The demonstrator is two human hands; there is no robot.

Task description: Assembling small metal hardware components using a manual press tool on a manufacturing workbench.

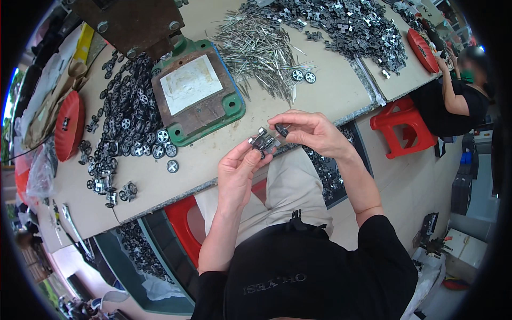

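Observation:
My left hand (239, 168) is closed on a small dark and silver toy-car chassis (261, 142), above the table's front edge. Between the thumb and fingers of my right hand (319, 134) is a small black wheel (281, 129), right beside the chassis. A thin axle seems to run between the two, though its ends are partly hidden by fingers. Further off, two wheels with silver spokes (303, 77) lie beside a heap of thin metal axles (260, 50). Left of the press, loose black wheels (128, 114) form a big pile.
A press with a green base (233, 104) stands on the table (160, 184). Finished-looking chassis with wheels (104, 184) sit at the left, near a red dish (70, 126). Dark chassis parts (357, 26) are heaped at the back. A co-worker (453, 96) sits right, by a red stool (404, 128).

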